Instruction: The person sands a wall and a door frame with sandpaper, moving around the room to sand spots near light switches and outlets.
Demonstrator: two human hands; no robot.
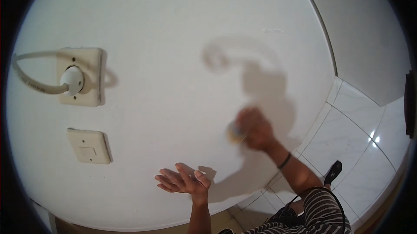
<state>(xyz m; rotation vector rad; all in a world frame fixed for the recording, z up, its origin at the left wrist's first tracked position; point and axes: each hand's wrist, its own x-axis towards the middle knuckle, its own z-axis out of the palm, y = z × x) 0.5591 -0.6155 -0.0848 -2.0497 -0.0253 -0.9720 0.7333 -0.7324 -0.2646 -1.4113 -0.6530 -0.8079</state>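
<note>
My right hand (257, 130) is closed around a small blurred object (236, 132) with yellow and blue-grey patches, held close to the white wall (165, 86); motion smears it, so I cannot tell its kind. A dark band (285, 161) circles the right wrist. Lower and to the left, my left hand (184, 180) is raised near the wall, fingers apart and palm bare. Shadows of the hands and arm fall on the wall, the right one stretching upward into a curved shape.
At the left, a white plug (72, 80) sits in a cream wall socket (92, 95), its cable (39, 87) looping outward. Below is a cream light switch (89, 146). White floor tiles (347, 125) and a foot in a black shoe (333, 172) show at the right.
</note>
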